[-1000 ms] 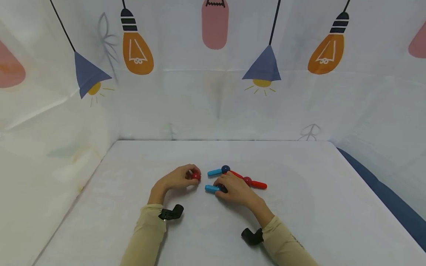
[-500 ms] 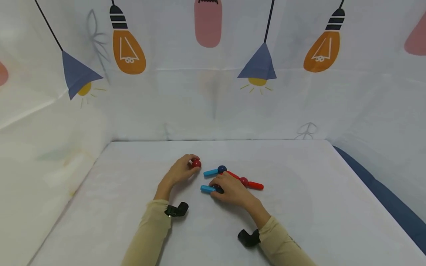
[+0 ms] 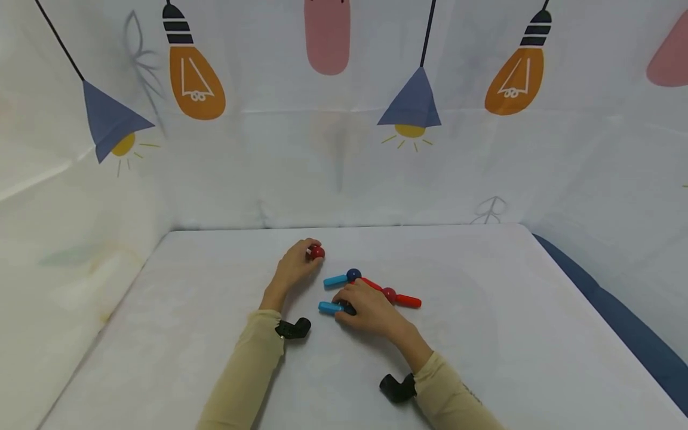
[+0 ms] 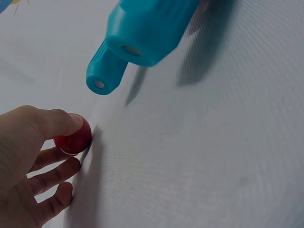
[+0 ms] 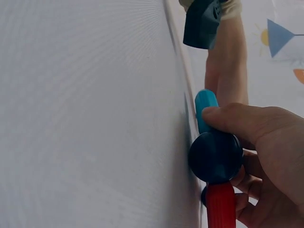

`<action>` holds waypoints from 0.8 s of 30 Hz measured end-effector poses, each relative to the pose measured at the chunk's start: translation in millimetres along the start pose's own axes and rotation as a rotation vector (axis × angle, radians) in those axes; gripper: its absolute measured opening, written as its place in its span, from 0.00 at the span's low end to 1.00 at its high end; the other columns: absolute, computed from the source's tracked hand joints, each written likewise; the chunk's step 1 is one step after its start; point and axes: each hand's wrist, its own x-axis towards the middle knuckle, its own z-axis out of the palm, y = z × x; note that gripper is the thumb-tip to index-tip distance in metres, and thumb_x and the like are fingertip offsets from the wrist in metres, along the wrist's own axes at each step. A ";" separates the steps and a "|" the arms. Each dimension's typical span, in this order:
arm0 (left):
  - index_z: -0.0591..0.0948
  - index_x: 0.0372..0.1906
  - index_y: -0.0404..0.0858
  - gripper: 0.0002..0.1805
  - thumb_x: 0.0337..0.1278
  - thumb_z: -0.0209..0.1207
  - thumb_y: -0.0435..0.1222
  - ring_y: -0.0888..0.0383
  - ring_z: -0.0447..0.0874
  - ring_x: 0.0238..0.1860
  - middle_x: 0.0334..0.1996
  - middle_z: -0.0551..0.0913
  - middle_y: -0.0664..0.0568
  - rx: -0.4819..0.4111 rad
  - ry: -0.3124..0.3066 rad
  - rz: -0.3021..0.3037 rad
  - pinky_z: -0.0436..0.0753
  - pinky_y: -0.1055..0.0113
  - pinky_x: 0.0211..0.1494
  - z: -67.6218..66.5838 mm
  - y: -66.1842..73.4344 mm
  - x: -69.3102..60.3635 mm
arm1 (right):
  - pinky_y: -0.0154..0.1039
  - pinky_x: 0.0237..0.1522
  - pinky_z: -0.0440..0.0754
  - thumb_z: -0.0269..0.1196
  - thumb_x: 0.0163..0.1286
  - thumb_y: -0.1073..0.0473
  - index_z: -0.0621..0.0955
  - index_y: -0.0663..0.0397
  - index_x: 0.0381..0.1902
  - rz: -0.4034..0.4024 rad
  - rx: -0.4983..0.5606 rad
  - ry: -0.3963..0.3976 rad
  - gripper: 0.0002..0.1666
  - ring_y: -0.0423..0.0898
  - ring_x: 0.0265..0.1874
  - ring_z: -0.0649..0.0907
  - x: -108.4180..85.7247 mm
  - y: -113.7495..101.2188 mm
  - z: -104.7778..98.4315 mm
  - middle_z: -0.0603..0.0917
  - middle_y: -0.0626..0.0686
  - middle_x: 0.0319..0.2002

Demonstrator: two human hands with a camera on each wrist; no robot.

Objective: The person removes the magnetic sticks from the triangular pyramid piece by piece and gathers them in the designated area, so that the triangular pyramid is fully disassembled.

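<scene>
Near the middle of the head view, the left hand (image 3: 295, 267) pinches a red ball (image 3: 318, 253), close to the far edge of the white bench (image 3: 500, 334). In the left wrist view that hand fills the lower left, its grip closed with the thumb pressed on the ball and the other fingers bent below. Whether the ball touches the bench is hard to tell

The right hand (image 3: 369, 310), right of and below the left one in the head view, has its grip closed round a dark ball (image 5: 216, 156). In the right wrist view the thumb lies along a light blue stick (image 5: 205, 107) above this ball, and a red stick (image 5: 221, 205) meets it from below

Just above the right hand in the head view lies a dark blue ball (image 3: 353, 275) with another light blue stick (image 3: 335, 280) on its left. A second red stick (image 3: 371, 283) slants down from it to a second red ball (image 3: 389, 294), and a third red stick (image 3: 409, 301) extends right of that, partly behind the fingers

Beige sleeves (image 3: 244, 370) enter from the bottom edge, with a black camera (image 3: 294, 328) at each wrist. Behind, a pale cloth (image 3: 301, 173) shows printed lamps and bulbs
</scene>
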 end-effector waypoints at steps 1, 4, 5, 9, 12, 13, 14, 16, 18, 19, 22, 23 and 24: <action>0.74 0.57 0.38 0.22 0.57 0.61 0.37 0.50 0.79 0.46 0.49 0.79 0.43 -0.001 0.001 -0.004 0.79 0.54 0.49 0.3 -0.5 -0.2 | 0.27 0.33 0.71 0.65 0.62 0.49 0.82 0.45 0.46 0.001 0.000 0.001 0.16 0.38 0.36 0.71 -0.1 -0.7 0.2 0.82 0.43 0.38; 0.74 0.58 0.39 0.22 0.57 0.61 0.37 0.50 0.78 0.46 0.49 0.79 0.44 0.002 0.003 -0.014 0.78 0.55 0.50 0.9 -1.5 -0.4 | 0.26 0.34 0.71 0.65 0.61 0.49 0.82 0.45 0.46 0.001 -0.006 0.007 0.16 0.38 0.37 0.71 -0.4 -1.6 1.0 0.83 0.43 0.39; 0.73 0.58 0.39 0.23 0.57 0.61 0.37 0.50 0.78 0.46 0.49 0.79 0.43 0.004 0.005 -0.010 0.78 0.55 0.50 1.0 -1.7 -0.4 | 0.27 0.34 0.72 0.65 0.61 0.49 0.82 0.45 0.46 0.001 -0.007 0.010 0.16 0.38 0.37 0.71 -0.5 -1.7 0.9 0.83 0.43 0.39; 0.72 0.60 0.38 0.25 0.57 0.62 0.37 0.49 0.78 0.46 0.50 0.77 0.41 0.004 0.009 0.009 0.78 0.54 0.49 1.7 -1.8 -1.2 | 0.27 0.36 0.73 0.65 0.61 0.49 0.82 0.45 0.46 -0.002 -0.014 0.009 0.16 0.38 0.38 0.72 -1.1 -0.9 0.1 0.83 0.43 0.41; 0.70 0.62 0.39 0.27 0.57 0.62 0.38 0.49 0.79 0.47 0.54 0.73 0.40 0.009 0.005 -0.019 0.78 0.54 0.49 1.6 -2.5 -6.4 | 0.29 0.39 0.75 0.64 0.62 0.48 0.82 0.44 0.47 0.008 0.022 -0.009 0.16 0.38 0.40 0.73 -3.4 -1.3 -1.0 0.82 0.43 0.43; 0.70 0.62 0.39 0.28 0.57 0.62 0.38 0.49 0.79 0.47 0.56 0.72 0.40 0.016 0.008 -0.032 0.79 0.54 0.49 1.2 -2.5 -8.9 | 0.30 0.41 0.76 0.64 0.63 0.48 0.82 0.44 0.48 0.015 0.038 -0.014 0.16 0.38 0.41 0.74 -4.3 -1.4 -1.9 0.82 0.43 0.44; 0.70 0.63 0.40 0.28 0.57 0.62 0.39 0.49 0.79 0.48 0.58 0.70 0.40 0.027 0.008 -0.043 0.79 0.53 0.49 -0.1 -1.8 -12.2 | 0.31 0.41 0.76 0.63 0.64 0.48 0.81 0.44 0.48 0.020 0.055 -0.019 0.16 0.38 0.41 0.74 -5.2 -1.3 -2.9 0.81 0.43 0.44; 0.70 0.63 0.40 0.29 0.56 0.62 0.39 0.47 0.79 0.50 0.59 0.69 0.39 0.064 0.015 -0.046 0.79 0.52 0.49 -4.0 0.9 -21.0 | 0.31 0.41 0.77 0.62 0.65 0.48 0.81 0.44 0.48 0.028 0.094 -0.024 0.15 0.38 0.40 0.74 -6.7 -0.5 -4.9 0.80 0.43 0.43; 0.71 0.62 0.41 0.28 0.57 0.62 0.39 0.45 0.77 0.52 0.60 0.69 0.39 0.107 0.036 -0.016 0.78 0.49 0.50 -9.0 5.2 -30.6 | 0.30 0.39 0.77 0.61 0.66 0.49 0.81 0.45 0.47 0.025 0.131 -0.017 0.14 0.38 0.37 0.75 -8.0 1.0 -8.3 0.78 0.44 0.41; 0.71 0.62 0.41 0.27 0.57 0.61 0.39 0.44 0.77 0.53 0.60 0.69 0.39 0.128 0.040 0.005 0.77 0.48 0.51 -12.7 8.9 -35.2 | 0.30 0.38 0.77 0.60 0.67 0.50 0.81 0.45 0.47 0.020 0.143 -0.016 0.13 0.37 0.36 0.74 -8.0 2.6 -10.0 0.78 0.44 0.40; 0.74 0.58 0.40 0.22 0.59 0.60 0.39 0.46 0.77 0.51 0.56 0.74 0.42 0.133 0.002 0.096 0.78 0.50 0.50 -23.3 21.3 -45.5 | 0.28 0.36 0.76 0.60 0.67 0.51 0.80 0.45 0.43 0.007 0.174 -0.012 0.10 0.36 0.33 0.75 -7.9 7.4 -14.2 0.75 0.43 0.38; 0.75 0.57 0.40 0.20 0.60 0.59 0.39 0.48 0.78 0.50 0.54 0.76 0.44 0.123 -0.041 0.128 0.79 0.52 0.50 -26.6 26.0 -47.7 | 0.28 0.36 0.76 0.60 0.67 0.51 0.80 0.44 0.42 0.005 0.178 -0.013 0.08 0.36 0.33 0.75 -8.0 8.9 -15.7 0.74 0.43 0.37; 0.75 0.55 0.40 0.18 0.61 0.58 0.39 0.50 0.79 0.48 0.52 0.77 0.45 0.110 -0.105 0.156 0.79 0.54 0.49 -29.6 30.8 -49.6 | 0.28 0.36 0.76 0.60 0.67 0.51 0.80 0.43 0.40 0.002 0.177 -0.020 0.07 0.36 0.33 0.74 -8.0 10.8 -16.5 0.74 0.42 0.36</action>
